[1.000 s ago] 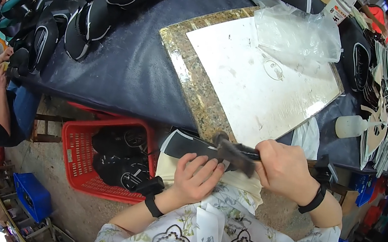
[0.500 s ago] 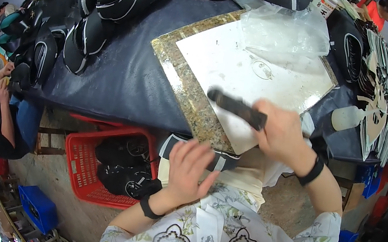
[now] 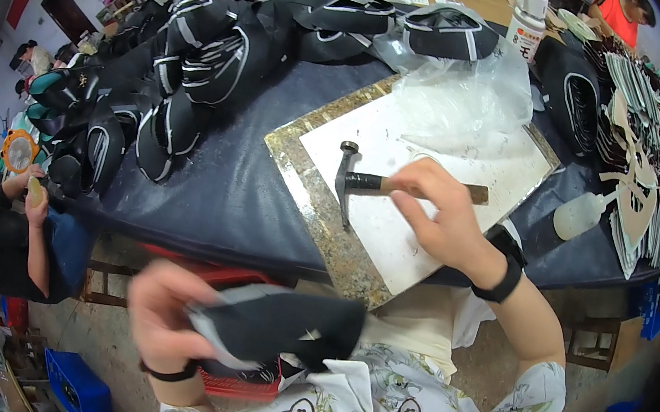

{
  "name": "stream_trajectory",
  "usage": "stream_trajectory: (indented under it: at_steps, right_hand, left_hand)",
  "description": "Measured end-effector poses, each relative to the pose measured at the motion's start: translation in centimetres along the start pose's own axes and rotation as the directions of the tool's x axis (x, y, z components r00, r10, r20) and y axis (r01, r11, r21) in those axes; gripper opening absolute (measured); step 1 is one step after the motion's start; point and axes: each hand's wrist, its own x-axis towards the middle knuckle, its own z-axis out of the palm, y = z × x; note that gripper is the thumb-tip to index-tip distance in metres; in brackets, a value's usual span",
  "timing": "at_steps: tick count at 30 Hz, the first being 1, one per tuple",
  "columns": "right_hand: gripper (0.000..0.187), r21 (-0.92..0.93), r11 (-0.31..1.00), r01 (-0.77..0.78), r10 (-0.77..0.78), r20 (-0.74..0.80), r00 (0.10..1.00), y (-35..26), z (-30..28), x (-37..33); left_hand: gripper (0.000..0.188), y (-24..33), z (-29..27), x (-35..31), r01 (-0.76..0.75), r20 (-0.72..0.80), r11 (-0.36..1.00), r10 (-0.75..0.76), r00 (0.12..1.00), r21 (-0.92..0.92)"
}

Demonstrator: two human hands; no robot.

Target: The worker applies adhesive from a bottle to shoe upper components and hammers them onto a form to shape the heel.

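My left hand, blurred by motion, grips one end of a black shoe upper with grey edging, in front of the table's near edge. A hammer with a dark metal head and a wooden handle lies on the white sheet, its head to the left. Over the handle is my right hand, fingers loosely bent and apart; whether they touch the wood is hard to tell. Under the sheet lies a speckled stone slab.
Clear plastic bags cover the slab's far side. Black shoe uppers are heaped left and back. A white squeeze bottle and stacked cut pieces stand right. Below is a red basket. A co-worker sits at left.
The hammer, held up in my right hand before, now lies on the sheet, and the right hand has loosened. My left hand, earlier by my lap, has moved left and now holds the shoe upper.
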Motion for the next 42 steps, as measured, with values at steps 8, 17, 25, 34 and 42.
stream_trajectory:
  at_steps: [8,17,25,34,42]
  right_hand:
    - [0.079,0.453,0.881,-0.135,0.118,0.065,0.991,-5.7,3.0,3.3]
    - [0.044,0.863,0.133,-0.488,0.435,0.392,0.811,1.6,-0.3,1.3]
    - [0.048,0.945,-0.017,-0.327,0.274,0.319,0.908,1.1,-0.3,0.6]
    - [0.065,0.976,-0.208,-0.056,0.279,0.114,0.954,-0.3,1.8,0.0]
    - [0.068,0.974,-0.216,-0.07,0.007,0.073,0.997,0.6,0.9,-1.9]
  left_hand:
    - [0.092,-3.0,6.1,8.8,-0.216,0.383,0.779,-0.034,0.923,0.589]
    - [0.092,-6.8,0.8,8.5,-0.217,0.26,0.66,0.033,0.965,0.719]
    - [0.095,-8.3,-0.6,3.7,0.255,0.378,0.799,-0.505,0.776,0.544]
    - [0.057,-9.5,5.3,3.9,-0.519,0.503,0.308,0.137,0.854,0.797]
    - [0.028,1.0,3.9,7.9,-0.024,0.231,0.962,-0.041,0.972,0.273]
